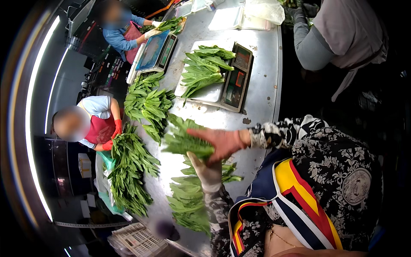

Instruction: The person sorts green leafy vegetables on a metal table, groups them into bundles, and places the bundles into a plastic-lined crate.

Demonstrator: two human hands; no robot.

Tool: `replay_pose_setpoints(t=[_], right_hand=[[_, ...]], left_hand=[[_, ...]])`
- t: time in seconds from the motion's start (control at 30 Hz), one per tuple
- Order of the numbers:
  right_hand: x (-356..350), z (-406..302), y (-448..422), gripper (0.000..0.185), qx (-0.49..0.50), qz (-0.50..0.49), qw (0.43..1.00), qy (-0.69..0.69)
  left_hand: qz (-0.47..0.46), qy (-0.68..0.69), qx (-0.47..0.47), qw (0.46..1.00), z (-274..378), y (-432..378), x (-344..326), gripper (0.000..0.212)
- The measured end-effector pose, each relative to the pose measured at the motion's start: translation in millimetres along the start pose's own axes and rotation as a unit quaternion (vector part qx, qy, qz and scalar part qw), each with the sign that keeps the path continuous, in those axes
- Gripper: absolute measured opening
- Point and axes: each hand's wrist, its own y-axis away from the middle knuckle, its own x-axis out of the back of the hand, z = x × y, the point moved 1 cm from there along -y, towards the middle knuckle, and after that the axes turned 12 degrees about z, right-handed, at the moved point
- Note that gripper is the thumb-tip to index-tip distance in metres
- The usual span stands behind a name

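Note:
My right hand [224, 143], in a pinkish-red glove, lies across the stem end of a bunch of leafy greens [184, 136], its fingers stretched along the leaves. From the other side my left hand [205, 172], in a pale glove, grips the same bunch near its base, thumb up. The leaves are slightly blurred. Beneath and beside my left hand, more leafy greens [189, 202] lie on the metal table [260, 93]. Farther up, a digital scale [239, 77] carries several heads of leafy greens [208, 67] on its metal pan.
Across the table, a person in red gloves [117, 128] handles a large heap of greens [131, 170]. Another heap [149, 102] lies near a second scale [157, 51], where a white-gloved person [125, 38] works. A third person [343, 35] stands upper right. Plastic bags [224, 17] and a crate [139, 241] are visible.

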Motion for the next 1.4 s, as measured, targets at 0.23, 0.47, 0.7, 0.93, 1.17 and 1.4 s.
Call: replay_pose_setpoints(t=[0.23,0.47,0.7,0.93,1.17,1.4], right_hand=[[137,9,-59,0.1,0.022,0.246,0.967,0.06],[211,74,-119,0.084,-0.14,0.148,0.865,0.459],[200,84,-74,0.079,-0.051,0.313,0.809,0.495],[27,94,3,0.078,-0.043,0.102,0.94,0.323],[-109,102,58,0.111,-0.096,-0.13,0.916,0.368],[-115,133,67,0.066,-0.001,-0.075,0.902,0.424]], left_hand=[[-0.085,-0.025,-0.063,0.994,4,-60,-40,0.064],[-0.001,-0.114,0.007,0.993,-13,-35,-6,0.054],[0.062,-0.208,-0.03,0.976,-27,22,41,0.038],[0.33,-0.409,-0.086,0.847,-62,116,108,0.016],[0.428,-0.49,-0.126,0.748,-95,131,190,0.049],[0.426,-0.188,-0.045,0.884,-118,91,145,0.052]])
